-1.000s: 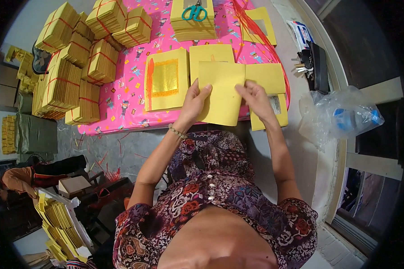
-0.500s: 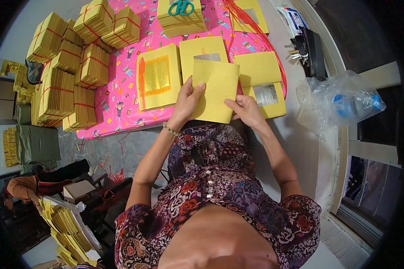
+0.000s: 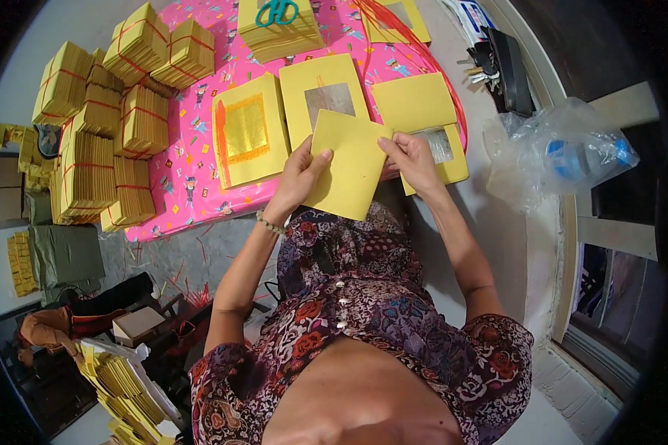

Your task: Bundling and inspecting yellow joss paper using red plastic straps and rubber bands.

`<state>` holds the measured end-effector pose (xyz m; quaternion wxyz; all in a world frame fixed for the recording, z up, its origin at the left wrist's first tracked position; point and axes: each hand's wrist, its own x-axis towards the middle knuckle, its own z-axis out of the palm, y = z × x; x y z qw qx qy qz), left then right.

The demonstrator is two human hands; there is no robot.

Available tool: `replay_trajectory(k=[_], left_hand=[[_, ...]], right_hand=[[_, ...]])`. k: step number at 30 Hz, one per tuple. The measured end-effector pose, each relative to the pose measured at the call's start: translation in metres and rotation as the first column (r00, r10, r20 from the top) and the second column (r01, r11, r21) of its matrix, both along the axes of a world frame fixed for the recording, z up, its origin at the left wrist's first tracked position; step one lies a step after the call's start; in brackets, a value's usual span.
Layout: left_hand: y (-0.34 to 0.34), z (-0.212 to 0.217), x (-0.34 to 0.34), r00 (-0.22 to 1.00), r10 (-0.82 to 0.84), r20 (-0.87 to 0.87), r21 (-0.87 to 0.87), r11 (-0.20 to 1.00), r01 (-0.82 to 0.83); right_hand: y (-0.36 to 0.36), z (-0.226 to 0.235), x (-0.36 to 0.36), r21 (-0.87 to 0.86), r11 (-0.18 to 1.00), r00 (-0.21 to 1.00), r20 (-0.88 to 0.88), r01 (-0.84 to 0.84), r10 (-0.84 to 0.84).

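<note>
Between my hands, over the table's near edge, I hold a yellow paper sheet (image 3: 345,167). My left hand (image 3: 300,169) pinches its left side with the thumb on top. The fingers of my right hand (image 3: 410,159) close on its upper right corner. Just beyond lies yellow paper with a silver-grey square (image 3: 332,102), partly covered by the held sheet. To its left is a yellow stack with a gold foil square (image 3: 246,132) edged in orange. Near my right hand, a plain yellow sheet (image 3: 413,100) lies over paper with a silver square (image 3: 439,144).
Red-tied bundles of yellow paper (image 3: 145,122) crowd the left of the pink patterned table cover (image 3: 193,174). Teal-handled scissors (image 3: 277,12) rest on a tall yellow stack (image 3: 282,37). Red strings (image 3: 408,37) trail at the far right. Keys (image 3: 482,70) and a clear plastic bag (image 3: 527,163) lie right.
The held sheet has turned and come slightly nearer to me. My right hand has moved up along its right side to the upper corner; my left hand keeps its grip.
</note>
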<state>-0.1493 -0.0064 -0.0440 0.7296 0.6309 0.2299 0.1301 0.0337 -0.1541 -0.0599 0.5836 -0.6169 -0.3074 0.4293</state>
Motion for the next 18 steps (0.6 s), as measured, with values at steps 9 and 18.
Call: replay_trajectory(k=[9, 18], left_hand=[[0.02, -0.011, -0.008, 0.999, 0.047, 0.025, -0.074, 0.996, -0.045], [0.044, -0.006, -0.006, 0.993, 0.118, 0.002, -0.087, 0.989, -0.117]], right_hand=[[-0.103, -0.043, -0.007, -0.431, 0.802, 0.91, -0.228, -0.414, 0.347], [-0.126, -0.128, 0.009, 0.057, 0.925, 0.897, 0.231, 0.375, -0.378]])
